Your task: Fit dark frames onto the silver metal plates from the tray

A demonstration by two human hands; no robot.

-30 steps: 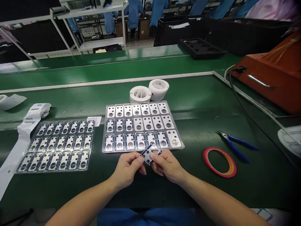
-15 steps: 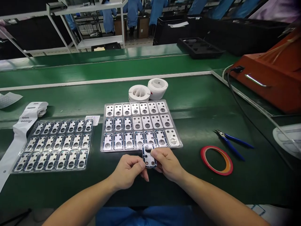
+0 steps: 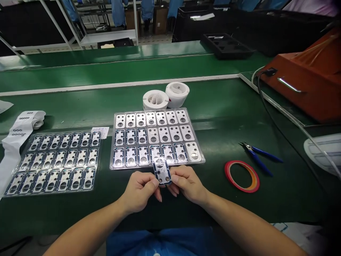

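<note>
Between my two hands is a small silver metal plate [image 3: 162,173] with a dark blue border, several holes and one large round opening at its far end. My left hand [image 3: 141,192] pinches its near left edge, and my right hand [image 3: 188,185] grips its right edge between thumb and fingers. The plate is held tilted over the near edge of a clear plastic tray [image 3: 203,159], which carries rows of similar plates. In that tray some plates have blue borders, while others are plain silver. The fingertips beneath the plate are partly hidden.
A second tray [image 3: 96,170] of plates lies left, beside a strip of label paper [image 3: 16,137]. Two white label rolls [image 3: 156,100] [image 3: 177,94] stand behind the middle tray. Right are red tape [image 3: 228,177], blue-handled cutters [image 3: 259,158], a cable and an orange machine [image 3: 303,85].
The plate has shifted slightly left and turned to a slant. My left fingers now hold its left edge. The view has also shifted a little, so the tabletop things appear higher.
</note>
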